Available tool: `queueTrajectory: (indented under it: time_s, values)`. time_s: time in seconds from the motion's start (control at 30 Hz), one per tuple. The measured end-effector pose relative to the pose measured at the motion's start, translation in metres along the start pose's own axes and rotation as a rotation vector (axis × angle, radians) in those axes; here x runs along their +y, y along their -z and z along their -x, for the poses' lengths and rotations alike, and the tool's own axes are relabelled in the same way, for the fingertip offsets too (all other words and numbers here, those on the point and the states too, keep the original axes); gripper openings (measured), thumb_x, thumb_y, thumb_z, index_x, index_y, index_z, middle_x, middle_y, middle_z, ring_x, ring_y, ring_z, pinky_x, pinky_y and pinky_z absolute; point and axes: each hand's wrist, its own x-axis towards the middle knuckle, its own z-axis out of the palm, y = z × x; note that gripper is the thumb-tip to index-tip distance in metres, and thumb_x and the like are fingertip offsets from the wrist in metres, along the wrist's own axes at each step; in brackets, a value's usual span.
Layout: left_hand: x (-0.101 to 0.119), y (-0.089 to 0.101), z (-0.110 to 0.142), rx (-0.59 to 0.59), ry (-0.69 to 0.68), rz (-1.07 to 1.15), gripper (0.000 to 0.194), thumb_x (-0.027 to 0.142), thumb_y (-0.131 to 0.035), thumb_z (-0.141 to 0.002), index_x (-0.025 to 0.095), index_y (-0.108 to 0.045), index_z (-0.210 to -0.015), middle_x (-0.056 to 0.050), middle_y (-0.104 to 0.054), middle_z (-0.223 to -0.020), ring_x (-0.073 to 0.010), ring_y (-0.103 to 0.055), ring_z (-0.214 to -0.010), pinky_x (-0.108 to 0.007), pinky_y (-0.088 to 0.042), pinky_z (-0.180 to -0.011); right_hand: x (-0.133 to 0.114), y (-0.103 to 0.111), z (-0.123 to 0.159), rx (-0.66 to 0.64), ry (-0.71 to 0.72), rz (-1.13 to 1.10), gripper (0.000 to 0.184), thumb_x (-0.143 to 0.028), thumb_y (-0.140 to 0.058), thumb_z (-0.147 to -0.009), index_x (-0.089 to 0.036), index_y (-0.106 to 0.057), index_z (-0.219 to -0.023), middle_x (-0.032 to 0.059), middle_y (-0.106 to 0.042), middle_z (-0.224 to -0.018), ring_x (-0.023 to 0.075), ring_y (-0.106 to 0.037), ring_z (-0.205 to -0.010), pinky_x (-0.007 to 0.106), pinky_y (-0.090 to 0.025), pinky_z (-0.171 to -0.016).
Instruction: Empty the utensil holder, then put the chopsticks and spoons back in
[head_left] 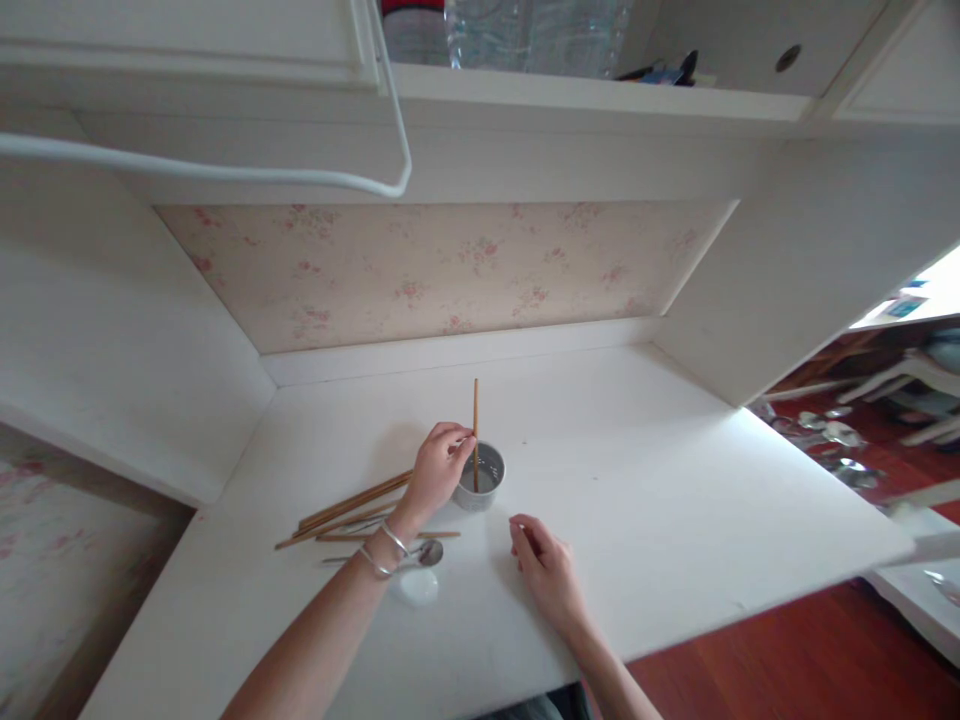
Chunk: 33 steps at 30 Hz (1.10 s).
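The table has white colour, and the cup on it is grey. Inside this cup, the stick is brown like light wood. To the left of the cup, the lying sticks have a similar tan-brown colour, and the spoon is silver. The round disc, below the cup and to its left, is whitish. Behind the cup, the wall panel is cream, with a pattern of small pink and red flowers. The cabinet above is off-white. Far right of the cup, the floor is red-brown.
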Motion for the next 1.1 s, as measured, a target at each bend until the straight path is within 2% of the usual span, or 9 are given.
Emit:
queueTrajectory:
  time_s: [0.17,0.3,0.47,0.57,0.7,0.8,0.9,1.0,1.1]
  values:
    - [0.009,0.015,0.009,0.041,0.027,-0.004,0.028,0.036,-0.046,-0.091,0.020,-0.066,-0.102,-0.008,-0.061,-0.106,-0.0172,-0.060,-0.097,-0.031,-0.053,-0.082,-0.001,-0.001,0.001,-0.002,-0.014,-0.016,0.039,-0.051,-0.041,-0.091,-0.021,-0.065,-0.095,0.0016,-0.064,-0.062,0.0162,-0.061,-0.057,0.023,-0.045,-0.051]
    - [0.018,0.035,0.042,0.118,0.114,-0.013,0.024,0.036,-0.048,-0.090,0.019,-0.063,-0.099,-0.006,-0.063,-0.098,-0.0160,-0.060,-0.088,-0.028,-0.050,-0.077,0.001,0.000,0.001,-0.006,-0.024,-0.014,0.038,-0.051,-0.041,-0.090,-0.021,-0.065,-0.096,0.0008,-0.064,-0.062,0.0155,-0.060,-0.055,0.022,-0.045,-0.051]
    - [0.019,0.047,0.100,-0.027,0.306,0.044,0.026,0.039,-0.049,-0.089,0.020,-0.064,-0.099,-0.002,-0.066,-0.080,-0.0137,-0.058,-0.068,-0.023,-0.045,-0.061,-0.002,-0.002,0.003,0.008,-0.030,-0.007,0.037,-0.050,-0.043,-0.090,-0.020,-0.064,-0.097,0.0004,-0.063,-0.062,0.0155,-0.060,-0.054,0.023,-0.046,-0.052]
    - [0.015,0.047,0.123,-0.134,0.347,0.058,0.026,0.039,-0.049,-0.089,0.021,-0.066,-0.097,-0.001,-0.065,-0.075,-0.0129,-0.055,-0.063,-0.022,-0.041,-0.057,-0.024,-0.008,0.006,-0.019,0.062,-0.011,0.031,-0.045,-0.045,-0.091,-0.021,-0.064,-0.095,0.0003,-0.063,-0.063,0.0147,-0.060,-0.056,0.022,-0.046,-0.055]
    - [0.004,0.046,0.136,-0.176,0.357,0.076,0.025,0.037,-0.046,-0.090,0.020,-0.065,-0.091,-0.001,-0.065,-0.074,-0.0126,-0.053,-0.061,-0.022,-0.040,-0.057,-0.076,-0.028,0.003,-0.197,0.238,-0.012,0.024,-0.037,-0.046,-0.092,-0.022,-0.064,-0.097,0.0008,-0.066,-0.070,0.0134,-0.061,-0.060,0.021,-0.046,-0.057]
    - [-0.011,0.045,0.141,-0.137,0.337,0.043,0.020,0.029,-0.048,-0.088,0.017,-0.061,-0.079,-0.001,-0.063,-0.069,-0.0124,-0.051,-0.060,-0.022,-0.037,-0.055,-0.114,-0.050,-0.009,-0.316,0.324,0.084,0.023,-0.033,-0.044,-0.093,-0.024,-0.065,-0.097,0.0012,-0.070,-0.080,0.0138,-0.064,-0.067,0.020,-0.045,-0.060]
    - [-0.023,0.049,0.146,-0.054,0.346,-0.046,0.017,0.024,-0.050,-0.084,0.016,-0.058,-0.071,0.000,-0.058,-0.061,-0.0113,-0.046,-0.054,-0.021,-0.032,-0.050,-0.143,-0.075,-0.028,-0.385,0.384,0.239,0.026,-0.032,-0.042,-0.094,-0.025,-0.066,-0.096,0.0008,-0.072,-0.083,0.0146,-0.066,-0.073,0.021,-0.044,-0.063]
    - [-0.026,0.058,0.149,-0.032,0.332,-0.104,0.023,0.027,-0.047,-0.087,0.016,-0.059,-0.070,0.001,-0.055,-0.058,-0.0105,-0.045,-0.053,-0.021,-0.032,-0.051,-0.158,-0.098,-0.049,-0.427,0.402,0.402,0.031,-0.035,-0.036,-0.096,-0.027,-0.065,-0.103,0.0019,-0.073,-0.089,0.0168,-0.068,-0.080,0.022,-0.044,-0.068]
    - [-0.027,0.069,0.150,-0.007,0.317,-0.162,0.027,0.032,-0.043,-0.091,0.018,-0.064,-0.082,0.001,-0.060,-0.062,-0.0108,-0.048,-0.054,-0.021,-0.036,-0.054,-0.163,-0.120,-0.068,-0.526,0.383,0.631,0.034,-0.036,-0.033,-0.096,-0.029,-0.060,-0.116,0.0051,-0.072,-0.097,0.0217,-0.068,-0.088,0.029,-0.047,-0.073]
